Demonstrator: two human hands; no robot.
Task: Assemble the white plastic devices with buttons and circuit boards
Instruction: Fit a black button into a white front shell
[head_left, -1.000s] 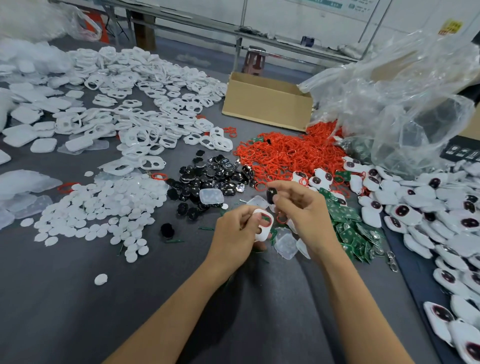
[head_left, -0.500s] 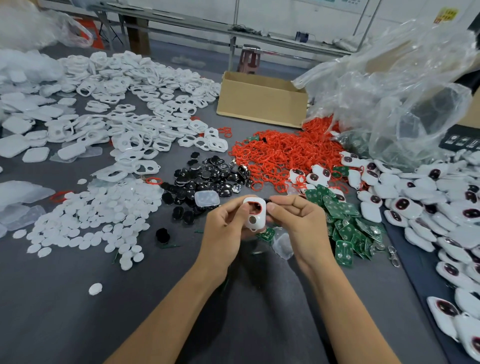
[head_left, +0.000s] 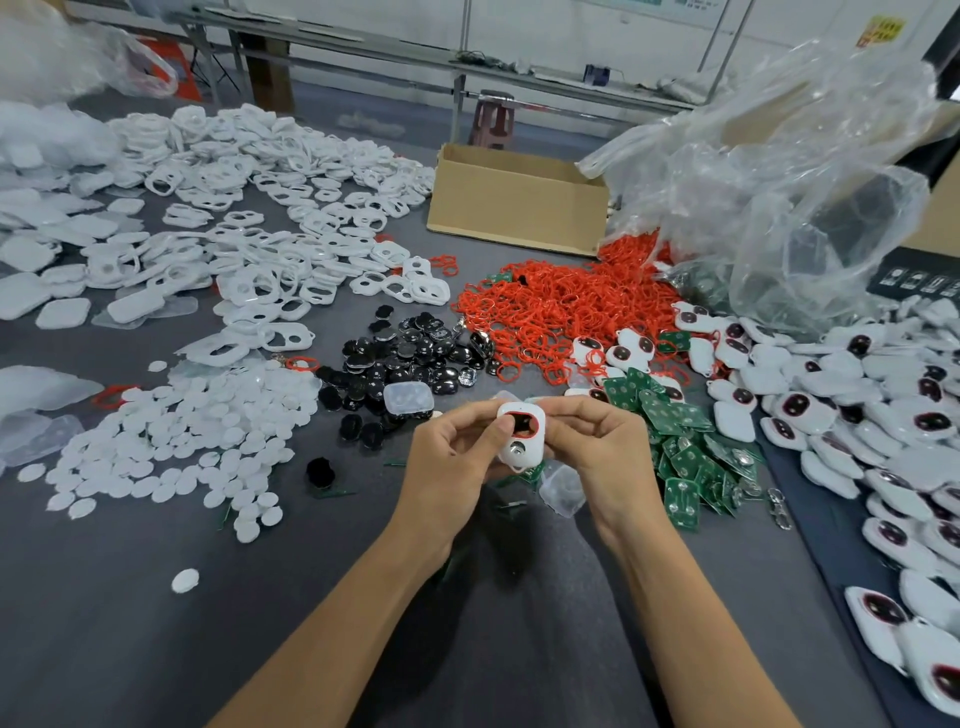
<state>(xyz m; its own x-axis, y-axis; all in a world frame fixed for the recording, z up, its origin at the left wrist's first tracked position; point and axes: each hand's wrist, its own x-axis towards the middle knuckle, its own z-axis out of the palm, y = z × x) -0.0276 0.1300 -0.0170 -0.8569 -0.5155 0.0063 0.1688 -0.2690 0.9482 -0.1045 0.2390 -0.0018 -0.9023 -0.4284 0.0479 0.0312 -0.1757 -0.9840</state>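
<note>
— Why both hands on it?
— Left hand (head_left: 451, 460) pinches one edge of the white shell (head_left: 521, 435) and right hand (head_left: 600, 452) the other, steadying it face-up, probably to seat a part. Black buttons (head_left: 410, 358) lie up-left of the grip, circuit boards (head_left: 685, 457) just right.
— Board in yet?
— Can't tell; fingers cover the sides.

On the table (head_left: 130, 623), frames (head_left: 270, 218) spread far left, discs (head_left: 171, 441) near left, and buttons (head_left: 410, 358) in the middle. Rings (head_left: 561, 306) lie behind and right of the buttons, with circuit boards (head_left: 691, 457) nearer than the rings and devices (head_left: 857, 395) at the right. A box (head_left: 514, 213) stands behind the rings, a bag (head_left: 779, 197) to its right.
</note>
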